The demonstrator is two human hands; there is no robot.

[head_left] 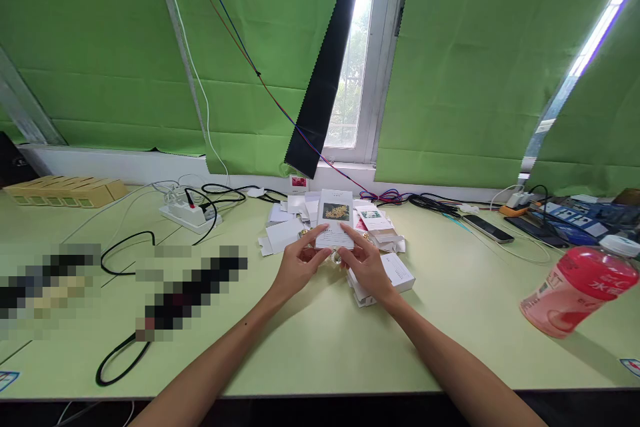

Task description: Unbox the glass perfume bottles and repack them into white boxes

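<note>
I hold a small white box [335,220] upright over the table [310,340], my left hand [299,265] and right hand [367,265] pinching its lower edge with fingertips, other fingers loose. More boxes [385,277] lie just beneath. A pink bottle [580,287] lies far right.

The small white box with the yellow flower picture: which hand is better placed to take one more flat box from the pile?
Probably right. The right hand lies over the pile; the left hand grips the box, with it.
</note>
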